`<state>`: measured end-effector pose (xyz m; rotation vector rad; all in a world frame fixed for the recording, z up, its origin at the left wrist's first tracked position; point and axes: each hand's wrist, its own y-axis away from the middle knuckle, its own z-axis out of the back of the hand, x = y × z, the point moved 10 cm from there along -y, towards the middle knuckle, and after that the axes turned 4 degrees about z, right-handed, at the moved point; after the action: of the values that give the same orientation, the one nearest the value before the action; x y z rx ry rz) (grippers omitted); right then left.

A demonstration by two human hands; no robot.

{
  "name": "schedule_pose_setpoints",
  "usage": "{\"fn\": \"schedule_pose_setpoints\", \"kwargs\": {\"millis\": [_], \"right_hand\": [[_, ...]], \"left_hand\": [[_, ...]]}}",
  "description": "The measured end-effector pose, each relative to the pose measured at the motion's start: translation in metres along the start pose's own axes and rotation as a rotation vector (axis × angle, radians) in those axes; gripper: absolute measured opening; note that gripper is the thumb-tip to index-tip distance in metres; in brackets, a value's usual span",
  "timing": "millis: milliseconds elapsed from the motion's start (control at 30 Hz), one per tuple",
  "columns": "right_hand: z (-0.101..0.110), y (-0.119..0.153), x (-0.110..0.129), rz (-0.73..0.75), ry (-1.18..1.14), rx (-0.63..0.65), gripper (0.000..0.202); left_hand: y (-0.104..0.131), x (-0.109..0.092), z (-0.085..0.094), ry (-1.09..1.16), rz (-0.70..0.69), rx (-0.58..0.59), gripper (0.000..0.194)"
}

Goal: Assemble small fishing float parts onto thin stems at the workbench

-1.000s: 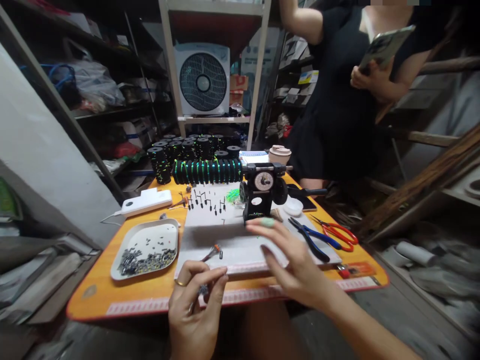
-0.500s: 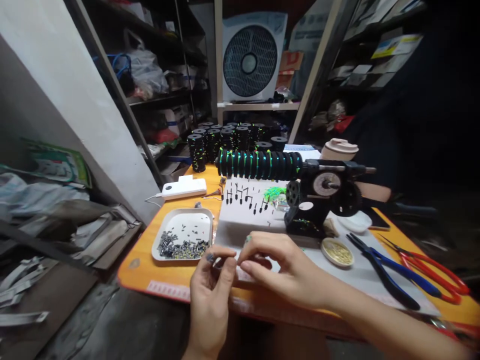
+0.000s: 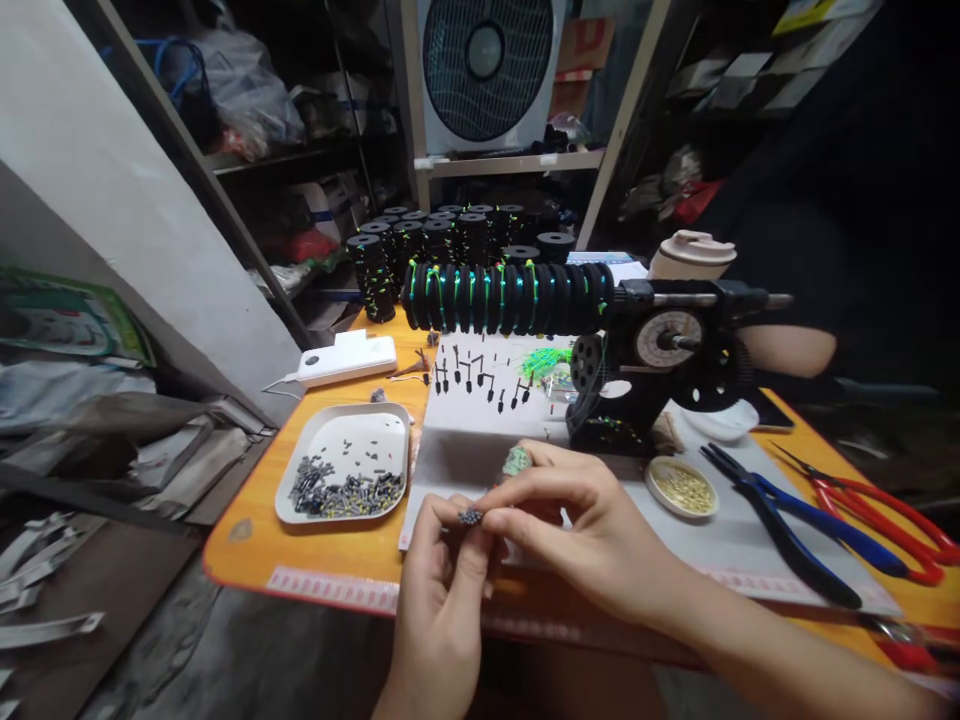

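My left hand [image 3: 442, 590] is closed, its thumb and index fingertip together around a small dark knobbly piece [image 3: 470, 517]. My right hand [image 3: 577, 515] pinches right beside that piece, and its fingertips meet those of my left hand. What lies between the right fingertips is too small to make out. A pale green, rough-textured lump [image 3: 517, 460] shows at the right hand's fingers; whether it is held or wrapped on a finger, I cannot tell. Behind the hands, several small black parts [image 3: 469, 380] lie on a white sheet [image 3: 450, 430].
A white tray [image 3: 409, 440] of small dark pieces stands left. A winding machine [image 3: 660, 350] carries a black ribbed roll [image 3: 510, 300]. Right are a dish [image 3: 679, 490] of gold bits, blue-handled pliers [image 3: 795, 520] and red-handled pliers [image 3: 885, 520]. Black spools [image 3: 371, 280] stand behind.
My view has tilted down and shifted a little. My hands have come closer together, and the dark piece now shows between the fingertips. More of the green lump is visible.
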<state>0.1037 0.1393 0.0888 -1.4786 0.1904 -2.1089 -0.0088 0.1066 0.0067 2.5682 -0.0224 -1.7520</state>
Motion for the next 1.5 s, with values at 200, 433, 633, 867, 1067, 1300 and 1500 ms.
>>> {"fn": "schedule_pose_setpoints", "kwargs": {"millis": [200, 433, 633, 867, 1067, 1300, 1500], "right_hand": [[0.001, 0.002, 0.006, 0.022, 0.067, -0.003, 0.015], [-0.01, 0.006, 0.019, 0.18, 0.205, 0.094, 0.017], [-0.017, 0.009, 0.029, 0.271, 0.249, 0.142, 0.02], [-0.014, 0.01, 0.027, 0.25, 0.229, 0.144, 0.018], [-0.01, 0.009, 0.028, 0.253, 0.196, 0.12, 0.018], [-0.01, 0.008, 0.018, 0.149, 0.108, 0.155, 0.016], [-0.01, 0.01, 0.025, 0.136, 0.104, 0.129, 0.011]], "left_hand": [[0.0, -0.005, 0.008, 0.04, -0.099, -0.039, 0.016], [0.021, -0.056, 0.014, -0.271, -0.628, -0.056, 0.014], [0.032, -0.058, 0.013, -0.465, -0.792, -0.003, 0.03], [0.03, -0.058, 0.016, -0.482, -0.802, -0.025, 0.03], [0.028, -0.052, 0.015, -0.468, -0.782, 0.018, 0.033], [0.026, -0.049, 0.009, -0.455, -0.714, 0.028, 0.026], [0.026, -0.048, 0.017, -0.115, -0.507, -0.257, 0.007]]}}
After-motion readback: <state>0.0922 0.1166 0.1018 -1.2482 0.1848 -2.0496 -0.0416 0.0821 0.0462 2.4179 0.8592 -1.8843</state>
